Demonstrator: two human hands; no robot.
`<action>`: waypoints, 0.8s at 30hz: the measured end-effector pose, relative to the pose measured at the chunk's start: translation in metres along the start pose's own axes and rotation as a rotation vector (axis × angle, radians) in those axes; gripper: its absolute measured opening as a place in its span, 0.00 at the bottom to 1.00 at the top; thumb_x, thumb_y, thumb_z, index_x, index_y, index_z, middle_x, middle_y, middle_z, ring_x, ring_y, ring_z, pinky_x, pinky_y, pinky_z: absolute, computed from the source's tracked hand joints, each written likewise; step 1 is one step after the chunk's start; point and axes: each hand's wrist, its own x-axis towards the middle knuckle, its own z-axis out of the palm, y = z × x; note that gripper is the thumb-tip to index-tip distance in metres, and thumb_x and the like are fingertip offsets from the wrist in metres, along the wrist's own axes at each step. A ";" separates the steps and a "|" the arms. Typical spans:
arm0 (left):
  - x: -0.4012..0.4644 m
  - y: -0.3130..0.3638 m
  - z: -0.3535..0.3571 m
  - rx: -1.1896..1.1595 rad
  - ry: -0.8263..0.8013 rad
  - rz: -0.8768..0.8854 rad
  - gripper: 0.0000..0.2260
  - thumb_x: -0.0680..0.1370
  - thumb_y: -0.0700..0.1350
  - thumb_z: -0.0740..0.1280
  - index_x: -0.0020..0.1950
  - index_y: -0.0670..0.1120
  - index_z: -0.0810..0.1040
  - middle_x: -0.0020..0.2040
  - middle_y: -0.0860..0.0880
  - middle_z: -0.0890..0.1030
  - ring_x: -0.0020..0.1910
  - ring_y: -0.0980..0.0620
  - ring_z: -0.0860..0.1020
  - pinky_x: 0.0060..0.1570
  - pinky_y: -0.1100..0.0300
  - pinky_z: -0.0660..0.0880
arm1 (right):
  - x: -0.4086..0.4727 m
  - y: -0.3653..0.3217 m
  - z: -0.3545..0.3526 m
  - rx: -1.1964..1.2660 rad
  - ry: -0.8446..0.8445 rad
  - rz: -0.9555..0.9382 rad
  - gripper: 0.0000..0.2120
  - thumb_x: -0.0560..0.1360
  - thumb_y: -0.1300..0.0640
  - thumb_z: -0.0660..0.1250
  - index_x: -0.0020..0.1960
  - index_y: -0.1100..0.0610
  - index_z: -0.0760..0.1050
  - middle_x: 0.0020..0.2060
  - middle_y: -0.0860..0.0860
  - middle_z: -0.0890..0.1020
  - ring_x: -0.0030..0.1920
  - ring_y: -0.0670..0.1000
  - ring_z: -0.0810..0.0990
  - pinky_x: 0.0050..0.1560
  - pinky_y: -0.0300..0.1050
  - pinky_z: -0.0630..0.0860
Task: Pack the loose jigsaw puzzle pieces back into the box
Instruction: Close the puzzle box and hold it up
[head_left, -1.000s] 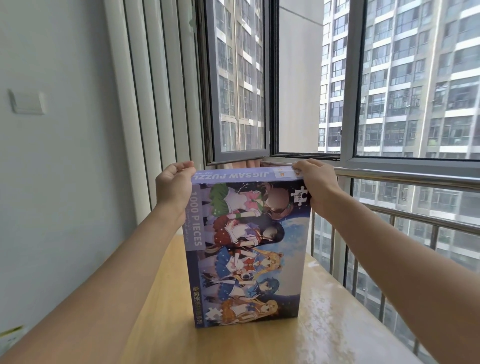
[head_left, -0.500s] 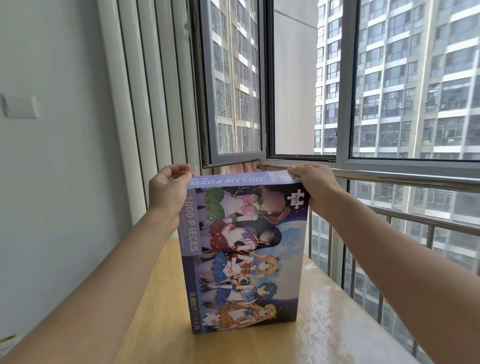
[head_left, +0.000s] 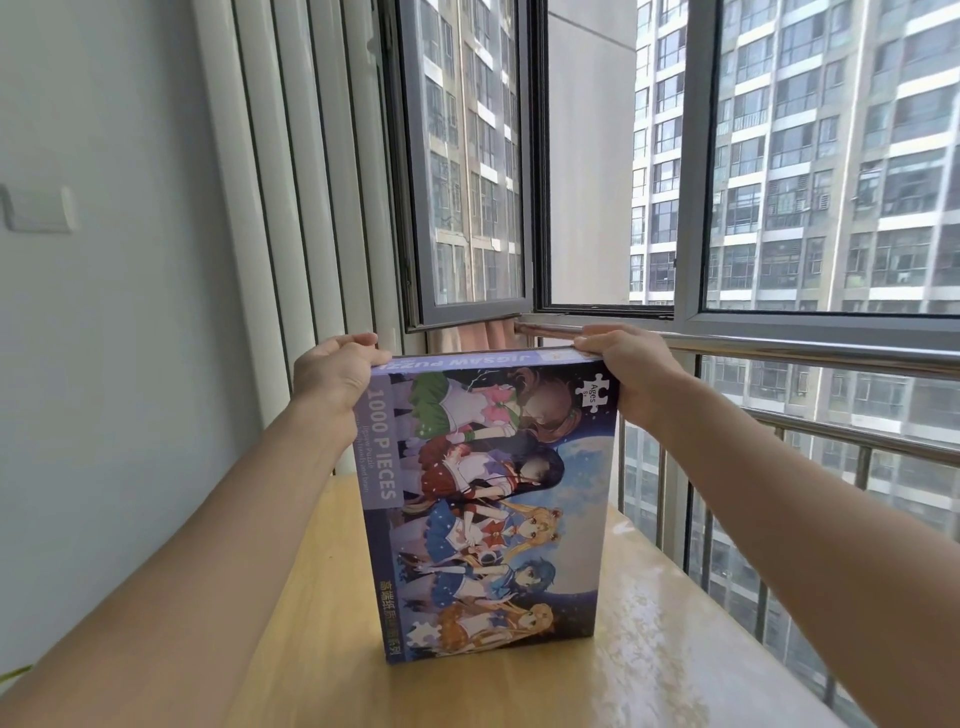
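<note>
1. While the jigsaw puzzle box (head_left: 488, 509) stands on its short end near the middle of the wooden table (head_left: 675, 649), I hold it by its two upper corners, its printed front facing me and its top leaning slightly to the left.
2. The front shows cartoon figures lying sideways, "1000 PIECES" running down the left edge, and "JIGSAW PUZZLE" upside down along the top side.
3. My left hand (head_left: 335, 371) grips the corner at 11 o'clock, fingers curled over the top edge and the palm against the left side.
4. My right hand (head_left: 631, 371) grips the corner at 1 o'clock, fingers curled over the top and the thumb side against the front, next to a white "Ages" piece-shaped mark.
5. My hands are apart, one at each end of the top edge, both clamped on the box.
6. I cannot tell whether the box is sealed or what is inside.
7. Behind the box at 12 o'clock a steel rail (head_left: 779, 345) runs across, with an open window (head_left: 467, 171) above it and apartment towers (head_left: 831, 156) outside.
8. At 9 o'clock a pale wall carries a white switch plate (head_left: 39, 208).
</note>
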 end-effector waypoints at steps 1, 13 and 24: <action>-0.001 0.000 0.000 0.016 -0.020 -0.021 0.05 0.73 0.44 0.72 0.48 0.48 0.80 0.44 0.44 0.84 0.39 0.46 0.82 0.37 0.56 0.78 | -0.002 0.001 -0.001 -0.002 -0.025 0.005 0.12 0.77 0.56 0.69 0.58 0.60 0.76 0.45 0.59 0.86 0.46 0.59 0.87 0.54 0.61 0.82; -0.032 -0.033 -0.014 -0.073 -0.153 0.102 0.09 0.78 0.47 0.65 0.40 0.45 0.73 0.36 0.45 0.80 0.37 0.45 0.81 0.37 0.58 0.74 | -0.029 0.041 -0.008 0.082 -0.080 -0.158 0.09 0.80 0.54 0.66 0.45 0.60 0.77 0.38 0.58 0.81 0.35 0.55 0.83 0.44 0.56 0.83; -0.048 -0.179 -0.064 0.163 -0.317 0.012 0.07 0.81 0.50 0.65 0.46 0.49 0.76 0.48 0.51 0.79 0.46 0.52 0.76 0.45 0.60 0.72 | -0.041 0.175 -0.002 -0.240 -0.268 -0.092 0.08 0.83 0.54 0.63 0.57 0.50 0.81 0.55 0.55 0.83 0.52 0.54 0.83 0.57 0.54 0.79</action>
